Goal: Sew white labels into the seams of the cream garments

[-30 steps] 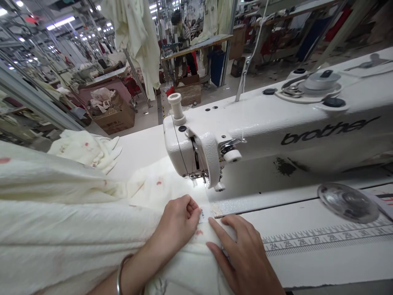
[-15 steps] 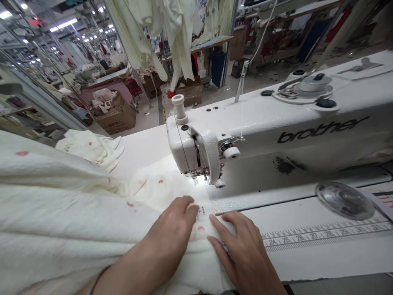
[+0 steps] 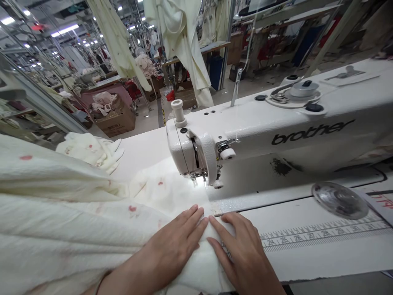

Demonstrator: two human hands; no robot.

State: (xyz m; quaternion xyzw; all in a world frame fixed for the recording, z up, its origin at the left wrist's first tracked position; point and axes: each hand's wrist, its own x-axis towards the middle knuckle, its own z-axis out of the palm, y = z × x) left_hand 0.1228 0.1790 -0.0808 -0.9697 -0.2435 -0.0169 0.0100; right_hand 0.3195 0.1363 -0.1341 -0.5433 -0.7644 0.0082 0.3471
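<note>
My left hand (image 3: 173, 239) lies flat on the cream fabric with red flecks (image 3: 92, 221), its fingertips almost touching my right hand (image 3: 242, 254). That hand also rests flat on the cloth, at the table edge. Neither hand grips anything. Just beyond them, the fabric runs under the presser foot (image 3: 195, 176) of a white Brother sewing machine (image 3: 254, 139). The small white label seen earlier does not show now. The needle area is brightly lit, and the cloth hides the needle plate.
A ruler scale (image 3: 322, 234) runs along the white table to the right, behind it a round metal disc (image 3: 339, 200). A folded bundle of the same fabric (image 3: 89, 151) lies at back left. Beyond stand a cardboard box with cloth (image 3: 115, 122) and hanging garments (image 3: 181, 41).
My left hand has flattened and slid towards my right hand, now covering the spot where the small label showed. The bulk of the fabric has smoothed, and the view has shifted slightly.
</note>
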